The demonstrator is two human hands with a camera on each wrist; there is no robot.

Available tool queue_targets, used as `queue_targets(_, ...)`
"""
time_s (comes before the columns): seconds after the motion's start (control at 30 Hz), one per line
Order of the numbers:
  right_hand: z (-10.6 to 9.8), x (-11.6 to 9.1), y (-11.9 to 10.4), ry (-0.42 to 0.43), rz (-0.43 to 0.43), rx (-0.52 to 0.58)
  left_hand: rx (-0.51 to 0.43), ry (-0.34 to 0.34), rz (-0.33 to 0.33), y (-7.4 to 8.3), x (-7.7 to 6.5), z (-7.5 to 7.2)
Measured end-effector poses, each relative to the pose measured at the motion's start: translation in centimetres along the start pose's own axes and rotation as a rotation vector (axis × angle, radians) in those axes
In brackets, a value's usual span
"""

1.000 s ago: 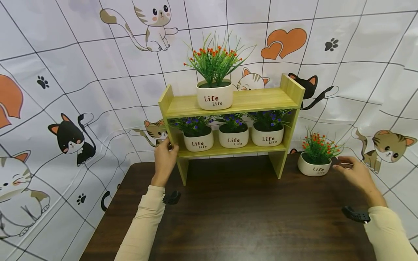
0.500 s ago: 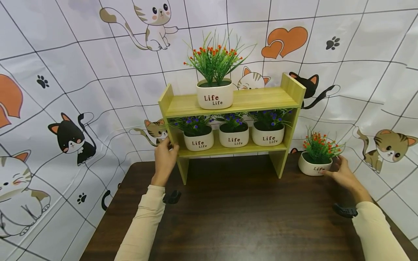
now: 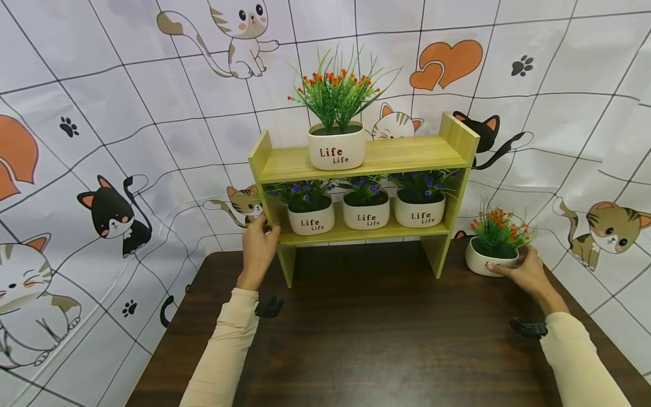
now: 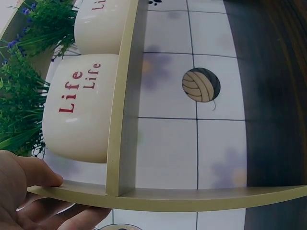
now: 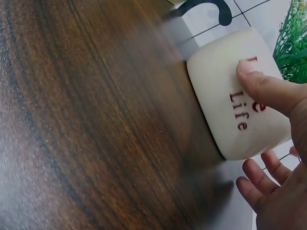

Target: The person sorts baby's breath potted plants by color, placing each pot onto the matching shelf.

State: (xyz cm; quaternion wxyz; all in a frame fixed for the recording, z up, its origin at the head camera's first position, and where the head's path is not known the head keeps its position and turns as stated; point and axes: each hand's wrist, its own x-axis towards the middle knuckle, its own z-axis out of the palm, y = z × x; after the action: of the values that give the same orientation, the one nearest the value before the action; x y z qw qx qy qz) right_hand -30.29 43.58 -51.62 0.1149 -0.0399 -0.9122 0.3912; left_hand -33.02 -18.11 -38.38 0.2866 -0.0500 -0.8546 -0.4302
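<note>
My left hand point(image 3: 256, 249) grips the left side panel of a light wooden two-tier shelf point(image 3: 412, 154). In the left wrist view the thumb lies inside that panel and the fingers outside. At the right, my right hand point(image 3: 531, 277) holds a white oval pot plant point(image 3: 477, 261) with orange-red flowers, upright on the table. Its thumb point(image 5: 268, 88) lies across the front lettering of the pot, and the other fingers are at its right side, partly hidden behind it. A taller orange-flowered pot plant point(image 3: 337, 150) stands on the top tier.
Three purple-flowered pot plants, the left point(image 3: 311, 220), middle point(image 3: 366, 217) and right point(image 3: 420, 213), line the lower tier. The dark wooden table point(image 3: 386, 339) ends against a cat-patterned wall covering point(image 3: 183, 141). The shelf's right panel stands between it and the orange-flowered pot on the table.
My right hand has moved left to the orange-flowered pot plant on the table, and its thumb has come onto the pot's front. The left hand stays on the shelf panel.
</note>
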Motion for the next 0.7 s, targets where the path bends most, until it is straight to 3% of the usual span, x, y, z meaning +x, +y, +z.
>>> queue_targets(0.23,-0.1,-0.3,-0.1,-0.080,0.081,-0.062,0.010,-0.006,-0.009,0.1,-0.1,0.0)
queue_targets(0.53,0.4,-0.5,-0.9,-0.168,0.217,0.096,0.010,-0.001,0.000,0.3,-0.1,-0.1)
queue_targets(0.7,0.7,-0.7,-1.0,-0.175,0.233,0.132,0.012,0.001,-0.003,0.3,-0.1,-0.1)
